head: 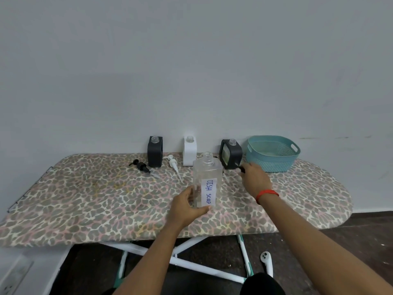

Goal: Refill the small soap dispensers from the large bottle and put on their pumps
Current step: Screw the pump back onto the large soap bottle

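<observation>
Where bottle (205,179) stands, board's front edge (106,236) lies near.

Along the back of the leopard-print fabric table (85,199) stand, left to right, a black square dispenser (154,153), a white square dispenser (190,154), another black dispenser (231,155) and a teal plastic basket (273,156). A black plastic pump (141,166) lies left of the first and a white plastic pump (174,166) between the first two. A large clear plastic bottle (206,179) stands before the white one.
</observation>
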